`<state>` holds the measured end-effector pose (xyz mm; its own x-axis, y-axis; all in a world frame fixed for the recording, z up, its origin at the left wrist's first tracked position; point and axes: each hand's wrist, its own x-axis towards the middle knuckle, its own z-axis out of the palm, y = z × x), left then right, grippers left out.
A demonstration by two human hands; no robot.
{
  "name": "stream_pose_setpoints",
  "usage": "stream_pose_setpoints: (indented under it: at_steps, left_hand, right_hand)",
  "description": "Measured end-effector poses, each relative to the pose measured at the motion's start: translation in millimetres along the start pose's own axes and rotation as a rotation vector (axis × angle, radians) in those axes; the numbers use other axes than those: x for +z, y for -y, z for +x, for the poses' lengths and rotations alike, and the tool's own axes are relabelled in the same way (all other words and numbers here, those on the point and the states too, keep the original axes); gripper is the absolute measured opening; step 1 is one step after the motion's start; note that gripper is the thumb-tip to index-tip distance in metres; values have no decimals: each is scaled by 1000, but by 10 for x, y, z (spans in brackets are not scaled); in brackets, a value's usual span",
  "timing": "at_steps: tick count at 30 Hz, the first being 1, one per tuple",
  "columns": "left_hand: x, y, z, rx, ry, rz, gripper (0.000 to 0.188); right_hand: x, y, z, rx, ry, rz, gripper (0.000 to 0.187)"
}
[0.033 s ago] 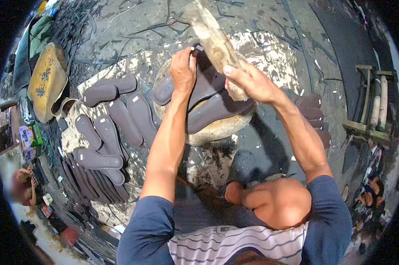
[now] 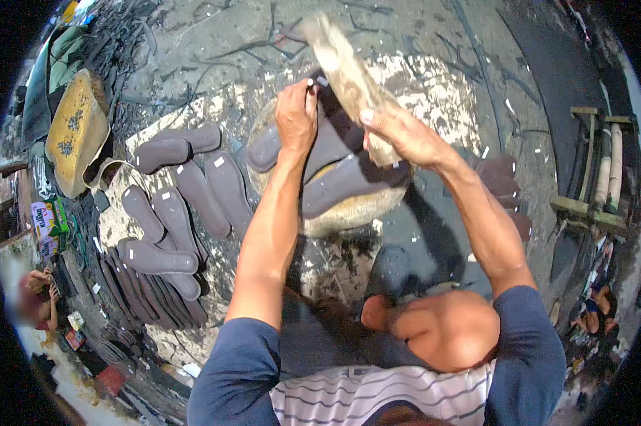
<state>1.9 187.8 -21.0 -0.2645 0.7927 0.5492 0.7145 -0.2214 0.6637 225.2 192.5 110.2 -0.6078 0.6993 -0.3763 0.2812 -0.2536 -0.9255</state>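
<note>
Lowered slightly since the earlier frame: wooden club [image 2: 350,77], gripped at the closer end in the tightly wrapped right hand [image 2: 407,135], probably for leverage. Beneath, on the round pale block [image 2: 363,217], dark brown shoe soles [image 2: 343,191], one along the near edge, apparently there for firm backing. Toward the far left edge, left hand [image 2: 295,119], fingers curled, perhaps for steadying (any pinched object hidden; impossible to tell). Farther out, near the white-flecked sheet's [image 2: 441,82] left edge, overlapping labelled soles [image 2: 161,255], likely for easy reach.

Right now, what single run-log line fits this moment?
left hand: at brown sole | right hand: gripping wooden slab | round block: under sole
</note>
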Motion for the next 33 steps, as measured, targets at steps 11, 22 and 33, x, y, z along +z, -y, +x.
stream_pose_setpoints:
  at_steps: [11, 22, 33]
  left_hand:
    - [-889, 153, -202, -814, -334, -644, 30]
    - [-1062, 157, -271, -673, 59, -248, 34]
    - [-1063, 101, -288, -457, 47, -73, 21]
  right_hand:
    - [180, -365, -163, 185, -88, 571, 45]
    - [425, -287, -350, 207, 9, 463, 41]
    - [380, 1125, -479, -114, 41, 102, 40]
